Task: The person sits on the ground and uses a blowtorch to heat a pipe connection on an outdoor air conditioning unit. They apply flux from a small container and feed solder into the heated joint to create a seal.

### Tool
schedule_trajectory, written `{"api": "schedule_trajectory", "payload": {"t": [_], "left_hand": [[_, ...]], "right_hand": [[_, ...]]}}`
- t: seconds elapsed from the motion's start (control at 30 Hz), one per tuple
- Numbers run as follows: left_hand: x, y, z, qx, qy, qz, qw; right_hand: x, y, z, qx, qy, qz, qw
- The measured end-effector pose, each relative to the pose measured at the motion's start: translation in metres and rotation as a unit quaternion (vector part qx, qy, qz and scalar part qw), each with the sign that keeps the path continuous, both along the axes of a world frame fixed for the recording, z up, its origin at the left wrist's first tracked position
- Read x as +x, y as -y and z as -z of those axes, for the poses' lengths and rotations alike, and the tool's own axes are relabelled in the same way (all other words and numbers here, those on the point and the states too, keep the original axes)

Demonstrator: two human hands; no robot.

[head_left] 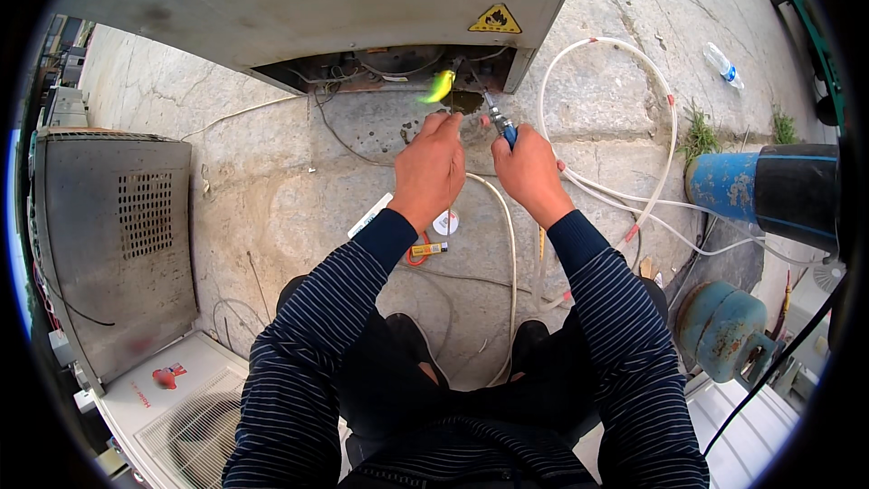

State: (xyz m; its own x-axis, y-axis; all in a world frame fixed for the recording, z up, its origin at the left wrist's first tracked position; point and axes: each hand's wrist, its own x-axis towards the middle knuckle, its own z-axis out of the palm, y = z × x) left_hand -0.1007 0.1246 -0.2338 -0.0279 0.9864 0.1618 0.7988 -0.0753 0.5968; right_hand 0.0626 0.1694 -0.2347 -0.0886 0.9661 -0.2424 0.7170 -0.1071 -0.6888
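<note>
My right hand (pixel 527 172) is closed around the blue handle of a gas torch (pixel 508 133), whose metal tube points up toward the appliance. A yellow-green flame (pixel 441 87) burns at the low opening of a grey metal cabinet (pixel 398 0). Just below the flame, my left hand (pixel 433 167) has its fingers pinched together on what looks like a thin rod, mostly hidden by the hand. Pipes and wiring (pixel 389 63) show inside the opening. On the ground under my left wrist lie a white roll (pixel 445 223) and a small yellow box (pixel 427 249).
Looped clear hose (pixel 672 127) lies on the right, beside a blue-and-black cylinder (pixel 724 186) and a rusty teal gas tank (pixel 721 330). A vented metal casing (pixel 122 244) and a white outdoor fan unit (pixel 154 398) stand left. A plastic bottle (pixel 722 65) lies far right.
</note>
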Motion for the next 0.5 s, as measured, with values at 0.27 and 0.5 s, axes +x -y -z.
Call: {"api": "schedule_trajectory", "payload": {"t": [0.27,0.5], "left_hand": [[-0.0005,-0.0008,0.0027,0.010,-0.002,0.003,1.000],[-0.0012,0.0001,0.0012,0.018,-0.001,0.006,1.000]], "right_hand": [[0.0009,0.0002,-0.0015,-0.004,-0.002,0.000,1.000],[0.0005,0.0006,-0.0001,0.008,0.001,0.002,1.000]]}}
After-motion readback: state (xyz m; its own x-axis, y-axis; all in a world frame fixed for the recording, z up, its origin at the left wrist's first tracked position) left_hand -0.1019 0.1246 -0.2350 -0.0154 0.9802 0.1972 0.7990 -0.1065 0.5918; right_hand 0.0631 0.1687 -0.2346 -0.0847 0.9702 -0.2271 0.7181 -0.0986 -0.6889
